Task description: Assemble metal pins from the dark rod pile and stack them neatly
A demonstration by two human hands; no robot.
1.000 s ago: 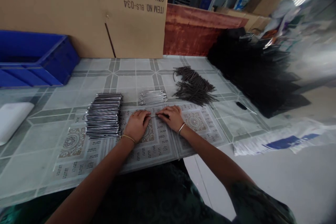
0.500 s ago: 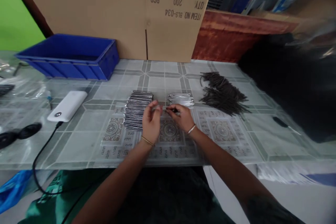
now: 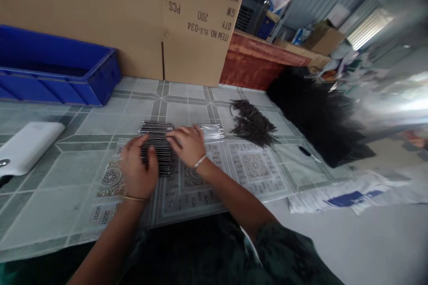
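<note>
A stack of thin dark, shiny rods [image 3: 160, 149] lies side by side on the patterned table cover. My left hand [image 3: 138, 167] rests at the stack's left side, thumb and fingers spread over the rod ends. At the opposite end is my right hand [image 3: 189, 144], its fingertips touching the stack's upper right edge, thumb and forefinger apart. Nothing shows between the fingers of either hand. Just behind the right hand lies a smaller bundle of bright silver rods [image 3: 213, 132], partly hidden by it. To the right is a loose heap of dark thin tubes or strips [image 3: 254, 124].
A blue plastic bin [image 3: 103, 75] stands at the back left before a large cardboard box [image 3: 197, 60]. A white power bank [image 3: 31, 147] lies at left. A black fluffy mass [image 3: 310, 111] covers the table's right end, with a small black-handled tool [image 3: 305, 151] beside it.
My hands were together between the two rod bundles, the right one pinching something small; now they are apart at both ends of the dark stack. The view has turned right.
</note>
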